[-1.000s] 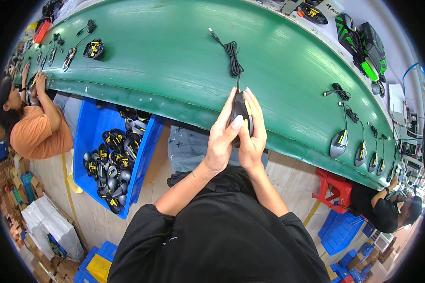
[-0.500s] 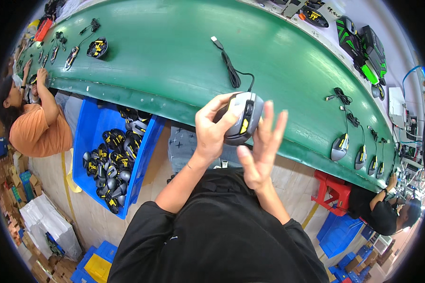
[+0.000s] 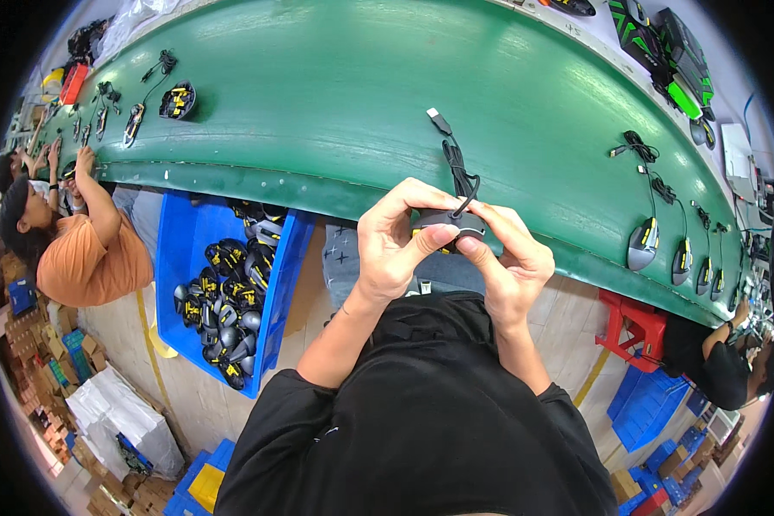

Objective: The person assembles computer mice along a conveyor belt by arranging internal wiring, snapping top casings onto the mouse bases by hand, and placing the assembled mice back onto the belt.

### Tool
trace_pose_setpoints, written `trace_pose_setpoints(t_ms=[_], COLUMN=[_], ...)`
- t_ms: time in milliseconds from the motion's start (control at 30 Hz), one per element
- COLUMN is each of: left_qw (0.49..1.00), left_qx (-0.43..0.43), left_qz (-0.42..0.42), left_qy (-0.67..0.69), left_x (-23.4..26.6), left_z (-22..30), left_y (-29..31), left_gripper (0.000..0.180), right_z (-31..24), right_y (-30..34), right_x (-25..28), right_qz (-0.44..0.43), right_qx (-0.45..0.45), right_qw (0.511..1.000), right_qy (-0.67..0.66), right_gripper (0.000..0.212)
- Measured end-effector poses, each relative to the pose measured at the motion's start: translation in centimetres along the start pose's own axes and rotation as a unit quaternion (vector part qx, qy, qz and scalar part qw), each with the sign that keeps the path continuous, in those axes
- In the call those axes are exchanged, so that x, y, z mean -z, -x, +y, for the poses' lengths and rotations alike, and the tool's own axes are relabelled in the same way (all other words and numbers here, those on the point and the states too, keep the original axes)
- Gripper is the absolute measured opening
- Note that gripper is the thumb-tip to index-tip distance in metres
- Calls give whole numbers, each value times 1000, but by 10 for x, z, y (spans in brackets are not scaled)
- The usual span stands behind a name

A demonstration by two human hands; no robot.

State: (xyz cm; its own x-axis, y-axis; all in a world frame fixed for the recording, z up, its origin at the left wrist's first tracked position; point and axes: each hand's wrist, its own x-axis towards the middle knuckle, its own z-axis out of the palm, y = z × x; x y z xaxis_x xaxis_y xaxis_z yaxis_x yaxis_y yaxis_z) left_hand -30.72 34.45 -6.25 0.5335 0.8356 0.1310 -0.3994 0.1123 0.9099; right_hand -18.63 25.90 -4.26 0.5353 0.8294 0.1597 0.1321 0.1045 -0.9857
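Note:
A dark computer mouse is pinched between my two hands just over the belt's near edge, its cable end facing up toward the belt. My left hand grips one side, thumb on the near face. On the other side, my right hand does the same with thumb and fingertips. Fingers cover much of the mouse. Its black cable rises from the body to a tied bundle lying on the green belt, ending in a USB plug.
To my left stands a blue bin with many mouse shells. Cabled mice lie along the belt's right; a mouse shell holding parts sits at left. A red stool is at right. Co-workers sit left and right.
The mouse has been tilted, so its cable end now shows instead of its top. My right hand, apart from it before, has closed on it. The cable has shifted right.

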Motion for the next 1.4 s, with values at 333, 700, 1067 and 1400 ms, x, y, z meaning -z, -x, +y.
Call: trace_pose_setpoints(t_ms=[333, 700, 1067, 1400], left_qw=[955, 989, 980, 988], left_qx=[117, 117, 145, 72], left_qz=[101, -47, -56, -102], left_qy=[253, 74, 123, -95], left_x=[12, 2, 9, -39], left_z=[-12, -18, -27, -5], left_y=[0, 3, 0, -39], left_gripper=[16, 112, 105, 94], right_z=[-1, 17, 3, -10], right_y=[4, -3, -4, -50], right_x=[-3, 8, 11, 67], right_qz=[-50, -18, -27, 98], right_qx=[-60, -233, -263, -85], right_qw=[985, 963, 946, 985], right_qy=[151, -133, -185, -115], right_gripper=[61, 36, 53, 57])
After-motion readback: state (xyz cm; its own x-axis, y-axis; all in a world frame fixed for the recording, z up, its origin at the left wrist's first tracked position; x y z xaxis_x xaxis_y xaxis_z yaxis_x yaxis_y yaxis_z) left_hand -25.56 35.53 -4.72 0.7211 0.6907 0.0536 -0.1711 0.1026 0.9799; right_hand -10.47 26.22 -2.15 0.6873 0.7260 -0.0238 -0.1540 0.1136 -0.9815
